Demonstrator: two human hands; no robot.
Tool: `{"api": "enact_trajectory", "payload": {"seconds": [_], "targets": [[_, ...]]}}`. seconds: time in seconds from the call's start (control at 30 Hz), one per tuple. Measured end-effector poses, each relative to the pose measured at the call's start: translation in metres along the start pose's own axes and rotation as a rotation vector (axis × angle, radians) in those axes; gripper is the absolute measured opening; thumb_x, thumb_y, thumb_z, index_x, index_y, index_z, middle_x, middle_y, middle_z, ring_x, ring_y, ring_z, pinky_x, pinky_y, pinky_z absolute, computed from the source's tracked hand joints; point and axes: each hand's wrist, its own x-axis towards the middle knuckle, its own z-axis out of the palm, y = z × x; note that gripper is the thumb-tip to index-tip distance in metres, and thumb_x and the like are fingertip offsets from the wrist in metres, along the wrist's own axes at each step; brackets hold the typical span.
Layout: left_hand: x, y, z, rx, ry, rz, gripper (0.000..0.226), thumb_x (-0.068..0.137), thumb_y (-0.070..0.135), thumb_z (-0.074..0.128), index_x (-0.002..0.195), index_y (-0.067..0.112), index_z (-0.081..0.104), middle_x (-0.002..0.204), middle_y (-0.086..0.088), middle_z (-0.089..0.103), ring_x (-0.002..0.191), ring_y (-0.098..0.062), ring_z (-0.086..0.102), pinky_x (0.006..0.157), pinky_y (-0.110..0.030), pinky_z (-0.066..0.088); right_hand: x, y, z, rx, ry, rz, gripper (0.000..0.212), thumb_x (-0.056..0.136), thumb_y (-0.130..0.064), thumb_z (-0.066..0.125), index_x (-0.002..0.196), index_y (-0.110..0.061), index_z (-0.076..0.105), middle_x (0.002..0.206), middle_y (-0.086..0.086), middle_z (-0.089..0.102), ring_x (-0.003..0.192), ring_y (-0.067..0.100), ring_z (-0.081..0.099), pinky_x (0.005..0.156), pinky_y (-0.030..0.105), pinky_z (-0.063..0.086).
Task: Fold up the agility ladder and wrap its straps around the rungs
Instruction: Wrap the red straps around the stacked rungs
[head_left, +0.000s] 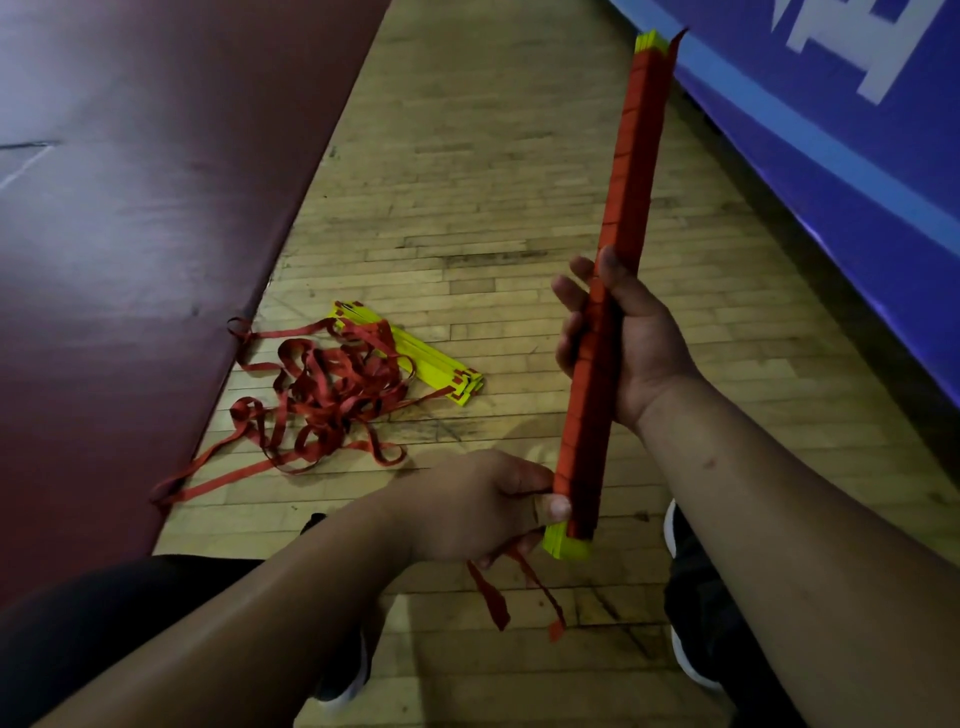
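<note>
Now | rung bundle (636, 156) long axis tilted up-away | right hand (641, 345) grips middle | left hand (478, 499) grips bottom

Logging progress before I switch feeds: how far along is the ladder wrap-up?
Done: the bundle of rungs is wound in red strap almost end to end. In hand: the right hand grips its middle, and the left hand pinches the strap tails at its lower end. Left: securing those tails, plus a second stack of yellow rungs on the floor, its loose straps in a tangle.
</note>
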Motion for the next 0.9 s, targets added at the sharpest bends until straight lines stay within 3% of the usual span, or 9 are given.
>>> {"api": "enact_trajectory", "payload": {"seconds": [0.13, 0.27, 0.5, 0.6, 0.67, 0.9], "targets": [[0.0, 0.0, 0.0, 0.019, 0.006, -0.023, 0.031, 0.113, 0.044, 0.055, 0.087, 0.043, 0.071, 0.073, 0.005, 0.065, 0.059, -0.016, 0.06, 0.063, -0.035, 0.055, 0.001, 0.002, 0.001, -0.058, 0.014, -0.005, 0.025, 0.103, -0.047, 0.066, 0.112, -0.024, 0.069, 0.095, -0.004, 0.079, 0.061, 0.007, 0.064, 0.056, 0.023, 0.051], [0.003, -0.004, 0.001, 0.038, 0.05, -0.062, 0.03, 0.113, 0.041, 0.055, 0.103, 0.021, 0.074, 0.073, 0.004, 0.067, 0.054, -0.013, 0.06, 0.061, -0.033, 0.055, 0.002, 0.002, 0.001, -0.083, 0.019, -0.029, 0.026, 0.104, -0.046, 0.066, 0.115, -0.023, 0.068, 0.094, -0.003, 0.079, 0.062, 0.008, 0.064, 0.058, 0.023, 0.052], [0.011, -0.01, 0.006, 0.131, 0.204, -0.236, 0.034, 0.111, 0.047, 0.057, 0.086, 0.028, 0.07, 0.068, 0.004, 0.071, 0.052, -0.015, 0.064, 0.063, -0.037, 0.061, 0.011, 0.007, -0.002, -0.174, 0.175, -0.11, 0.029, 0.099, -0.04, 0.077, 0.121, -0.022, 0.07, 0.1, 0.005, 0.082, 0.071, 0.017, 0.073, 0.061, 0.03, 0.058], [0.016, -0.016, 0.01, 0.3, 0.283, -0.246, 0.037, 0.11, 0.052, 0.055, 0.082, 0.031, 0.067, 0.074, 0.001, 0.074, 0.068, -0.021, 0.072, 0.072, -0.045, 0.065, 0.012, 0.012, -0.004, -0.191, 0.267, -0.156, 0.031, 0.098, -0.039, 0.079, 0.123, -0.022, 0.072, 0.102, 0.007, 0.084, 0.074, 0.019, 0.076, 0.064, 0.034, 0.061], [0.017, -0.014, 0.013, 0.433, 0.276, -0.233, 0.035, 0.11, 0.052, 0.049, 0.091, 0.028, 0.066, 0.08, 0.0, 0.071, 0.078, -0.024, 0.07, 0.076, -0.045, 0.063, 0.013, 0.014, -0.005, -0.191, 0.305, -0.168, 0.032, 0.099, -0.039, 0.079, 0.124, -0.02, 0.072, 0.101, 0.007, 0.084, 0.072, 0.019, 0.076, 0.064, 0.034, 0.062], [0.015, -0.007, 0.023, 0.632, 0.281, -0.22, 0.064, 0.081, 0.094, 0.054, 0.097, 0.032, 0.061, 0.081, 0.009, 0.065, 0.077, -0.015, 0.066, 0.074, -0.038, 0.062, 0.014, 0.018, -0.006, -0.179, 0.355, -0.161, 0.03, 0.099, -0.039, 0.079, 0.12, -0.018, 0.073, 0.097, 0.006, 0.084, 0.068, 0.017, 0.075, 0.06, 0.032, 0.062]]}}
